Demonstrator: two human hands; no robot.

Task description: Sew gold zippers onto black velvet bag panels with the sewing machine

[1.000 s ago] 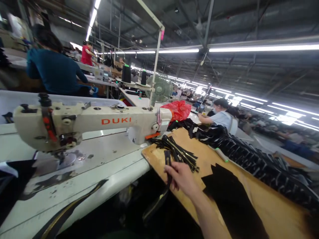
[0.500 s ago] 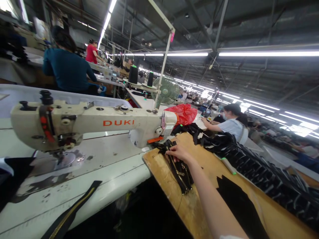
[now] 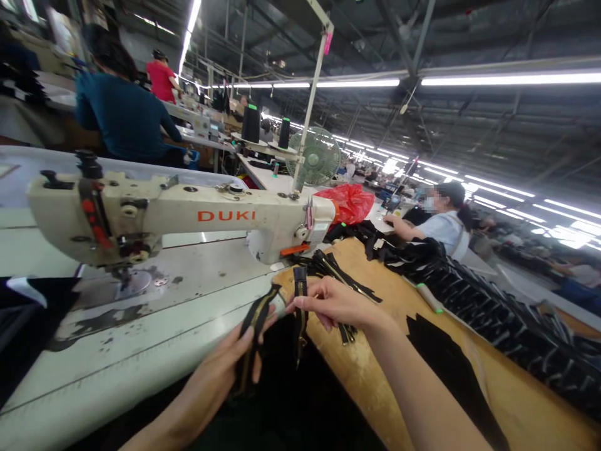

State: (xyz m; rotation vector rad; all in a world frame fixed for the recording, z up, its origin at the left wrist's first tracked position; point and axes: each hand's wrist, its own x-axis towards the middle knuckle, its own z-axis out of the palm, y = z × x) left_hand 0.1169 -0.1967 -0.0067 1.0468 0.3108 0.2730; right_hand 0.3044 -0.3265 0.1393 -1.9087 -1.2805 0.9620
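Observation:
My left hand is closed on a black zipper with gold teeth, held over the front edge of the sewing table. Close by on the right, my right hand pinches another black zipper between thumb and fingers; its lower end dangles over the dark gap. Behind that hand, a pile of black zippers lies on the brown board. The cream sewing machine, marked DUKI, stands left of both hands, its needle area far from them.
Black fabric lies by the needle. On the board are cut black pieces and a long row of bundled black strips. A red plastic bag, thread cones and a fan stand behind. Other people sit at machines nearby.
My left hand has come into view holding the zipper that hung at the table's edge. My right hand has drawn a zipper from the pile and moved left and slightly down.

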